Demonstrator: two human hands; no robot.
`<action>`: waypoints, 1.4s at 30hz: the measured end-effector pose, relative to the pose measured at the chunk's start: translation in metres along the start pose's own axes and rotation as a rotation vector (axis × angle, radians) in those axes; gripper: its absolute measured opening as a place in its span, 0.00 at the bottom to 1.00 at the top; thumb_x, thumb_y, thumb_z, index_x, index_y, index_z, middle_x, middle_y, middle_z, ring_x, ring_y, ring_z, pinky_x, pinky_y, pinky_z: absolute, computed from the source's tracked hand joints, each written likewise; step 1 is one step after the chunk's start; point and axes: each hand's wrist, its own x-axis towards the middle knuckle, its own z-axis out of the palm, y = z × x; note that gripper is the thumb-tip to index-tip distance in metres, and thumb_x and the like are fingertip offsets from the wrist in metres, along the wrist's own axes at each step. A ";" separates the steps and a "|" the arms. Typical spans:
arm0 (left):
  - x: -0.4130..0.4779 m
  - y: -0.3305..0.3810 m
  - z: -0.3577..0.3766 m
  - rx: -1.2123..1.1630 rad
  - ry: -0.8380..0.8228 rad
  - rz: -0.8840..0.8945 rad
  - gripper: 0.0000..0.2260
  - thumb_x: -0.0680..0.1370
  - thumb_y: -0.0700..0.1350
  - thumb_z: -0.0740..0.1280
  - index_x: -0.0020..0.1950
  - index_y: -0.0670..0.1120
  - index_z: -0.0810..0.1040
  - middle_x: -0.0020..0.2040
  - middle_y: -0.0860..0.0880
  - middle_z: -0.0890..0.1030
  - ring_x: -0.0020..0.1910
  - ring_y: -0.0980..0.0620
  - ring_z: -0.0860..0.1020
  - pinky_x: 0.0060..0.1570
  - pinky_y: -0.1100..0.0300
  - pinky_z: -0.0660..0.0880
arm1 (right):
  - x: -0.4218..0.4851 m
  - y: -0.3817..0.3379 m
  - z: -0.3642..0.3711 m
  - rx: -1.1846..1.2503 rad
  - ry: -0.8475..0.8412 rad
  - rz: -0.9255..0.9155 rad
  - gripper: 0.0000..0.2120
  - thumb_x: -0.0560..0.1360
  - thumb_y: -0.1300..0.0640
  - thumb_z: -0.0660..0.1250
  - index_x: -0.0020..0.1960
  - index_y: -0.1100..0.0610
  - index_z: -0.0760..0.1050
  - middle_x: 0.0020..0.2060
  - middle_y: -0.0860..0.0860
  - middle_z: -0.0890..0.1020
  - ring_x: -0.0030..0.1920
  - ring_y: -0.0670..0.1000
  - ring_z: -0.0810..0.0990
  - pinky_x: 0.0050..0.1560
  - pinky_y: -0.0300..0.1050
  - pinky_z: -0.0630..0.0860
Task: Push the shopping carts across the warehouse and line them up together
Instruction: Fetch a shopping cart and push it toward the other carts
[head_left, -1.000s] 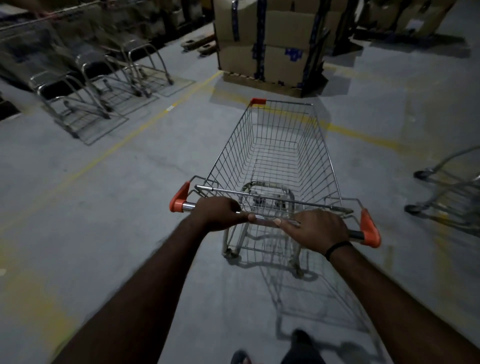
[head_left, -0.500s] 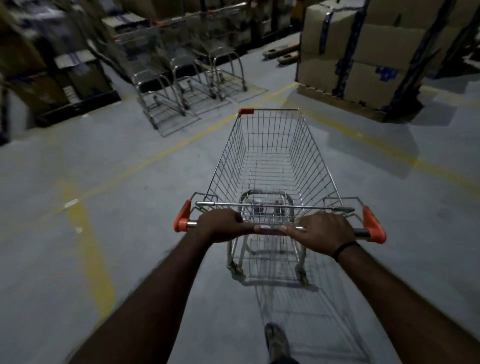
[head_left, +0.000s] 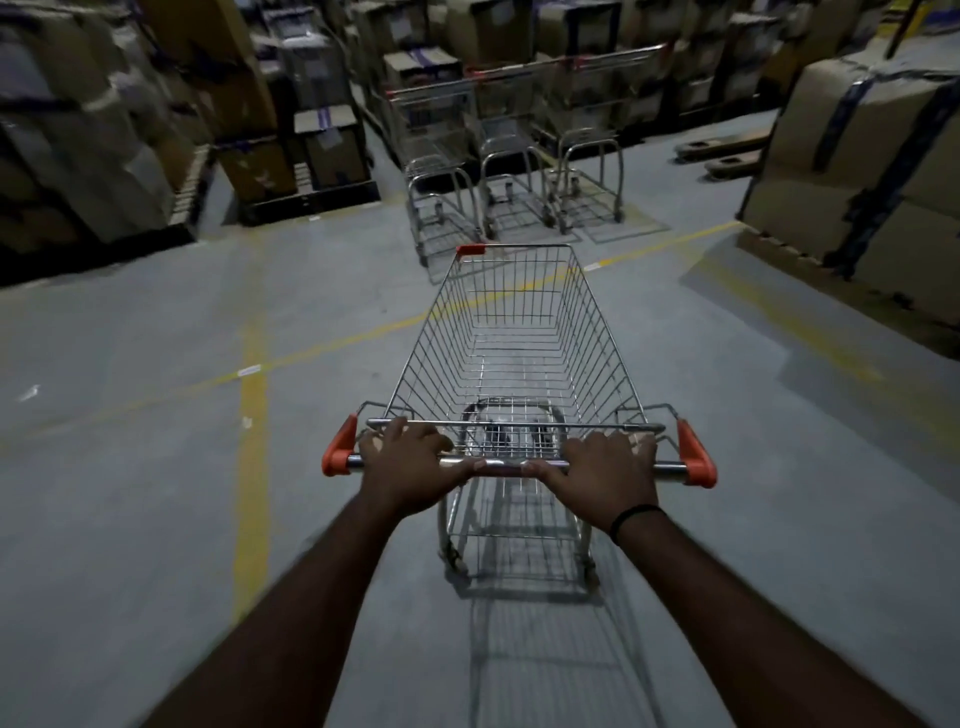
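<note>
Two hands, the left hand (head_left: 410, 467) and right hand (head_left: 605, 475), wrapped fingers around the handlebar (head_left: 498, 464) of an empty shopping cart (head_left: 519, 338) on the warehouse floor, apparently mid-push toward three parked carts (head_left: 501, 166) ahead, with careful alignment beside them seemingly next.

Both hands on cart (head_left: 519, 332) handle, three parked carts (head_left: 511, 156) ahead, boxes (head_left: 878, 171) right, stacked boxes (head_left: 104, 130) left.
</note>
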 end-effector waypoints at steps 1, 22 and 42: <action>0.009 -0.005 -0.001 -0.010 0.005 -0.018 0.42 0.66 0.82 0.46 0.67 0.59 0.76 0.75 0.55 0.68 0.79 0.45 0.53 0.70 0.32 0.49 | 0.012 -0.003 -0.002 0.013 -0.006 0.003 0.36 0.72 0.22 0.46 0.58 0.45 0.79 0.57 0.49 0.80 0.64 0.56 0.74 0.68 0.69 0.54; 0.270 -0.126 -0.071 -0.078 0.012 -0.221 0.37 0.71 0.78 0.48 0.74 0.61 0.68 0.79 0.54 0.62 0.80 0.45 0.48 0.70 0.30 0.49 | 0.357 -0.099 -0.030 0.042 -0.029 -0.225 0.29 0.72 0.24 0.51 0.46 0.45 0.77 0.49 0.50 0.82 0.58 0.55 0.77 0.67 0.62 0.61; 0.533 -0.268 -0.145 -0.056 0.113 -0.443 0.42 0.67 0.81 0.42 0.69 0.62 0.73 0.76 0.55 0.66 0.79 0.46 0.51 0.68 0.33 0.54 | 0.698 -0.218 -0.047 0.138 -0.038 -0.541 0.26 0.75 0.28 0.56 0.42 0.50 0.76 0.42 0.48 0.82 0.50 0.53 0.80 0.61 0.55 0.63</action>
